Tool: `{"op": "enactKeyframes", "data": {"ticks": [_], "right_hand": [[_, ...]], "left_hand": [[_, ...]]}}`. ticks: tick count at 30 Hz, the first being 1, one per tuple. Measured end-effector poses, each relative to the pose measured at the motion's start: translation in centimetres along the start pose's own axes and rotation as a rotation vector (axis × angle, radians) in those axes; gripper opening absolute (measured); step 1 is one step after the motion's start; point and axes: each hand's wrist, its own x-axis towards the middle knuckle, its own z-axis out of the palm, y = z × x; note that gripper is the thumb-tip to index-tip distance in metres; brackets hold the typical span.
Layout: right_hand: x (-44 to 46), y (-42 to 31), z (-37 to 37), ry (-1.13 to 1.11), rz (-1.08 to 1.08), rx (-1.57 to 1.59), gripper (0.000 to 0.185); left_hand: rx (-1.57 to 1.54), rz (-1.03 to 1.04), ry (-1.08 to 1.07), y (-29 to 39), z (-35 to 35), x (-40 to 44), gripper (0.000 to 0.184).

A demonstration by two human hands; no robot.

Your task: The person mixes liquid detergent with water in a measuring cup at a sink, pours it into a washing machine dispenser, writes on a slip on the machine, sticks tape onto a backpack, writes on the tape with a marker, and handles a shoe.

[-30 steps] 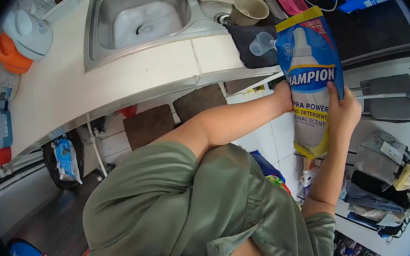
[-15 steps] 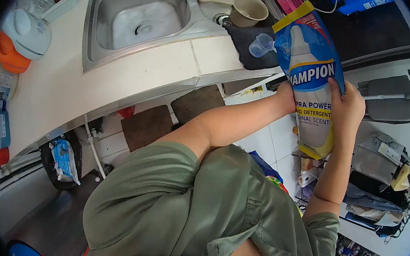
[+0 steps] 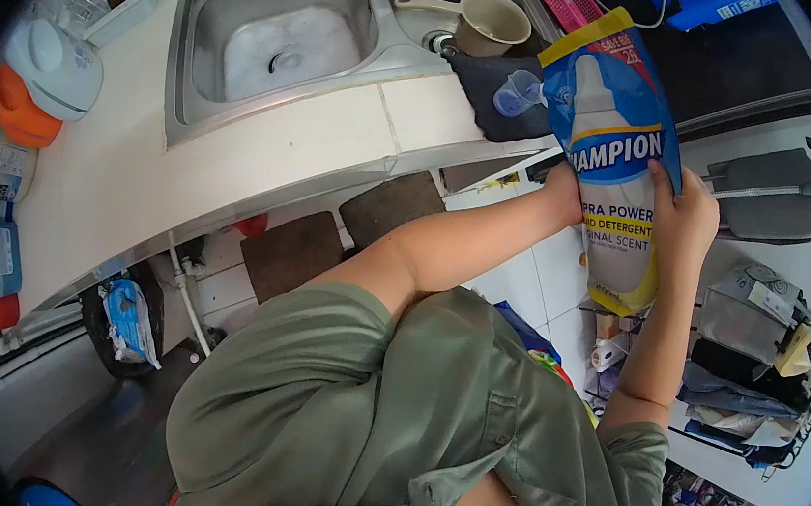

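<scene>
A blue, white and yellow Champion liquid detergent pouch (image 3: 615,191) is held up at the counter's front edge, its yellow-edged end toward the sink. My right hand (image 3: 684,215) is closed on its right side, thumb across the front. My left hand (image 3: 562,196) is at the pouch's left edge; its fingers are hidden behind the pouch. A small clear cup (image 3: 516,94) is beside the white spout (image 3: 542,93) on the pouch's left side, above a black cloth (image 3: 486,96). Whether spout and cup touch is unclear.
Beyond the white counter (image 3: 283,146) is a double sink (image 3: 186,82) with suds in the left basin and a beige dipper (image 3: 494,23) in the right. Bottles (image 3: 54,68) line the far left. A pink basket (image 3: 568,1) stands behind the pouch. A folded grey chair (image 3: 773,193) is at right.
The pouch's lower end has shifted slightly right and down with my right hand. The clear cup's tilt looks slightly different. Both hands remain at the pouch.
</scene>
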Motion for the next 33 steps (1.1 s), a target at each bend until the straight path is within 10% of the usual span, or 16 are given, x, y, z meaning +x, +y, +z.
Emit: {"op": "enactKeyframes", "data": {"ticks": [33], "right_hand": [[-0.1, -0.9, -1.2, 0.035, -0.023, 0.011, 0.032]], "left_hand": [[0.001, -0.053, -0.149, -0.8, 2.2, -0.9, 0.048]]}}
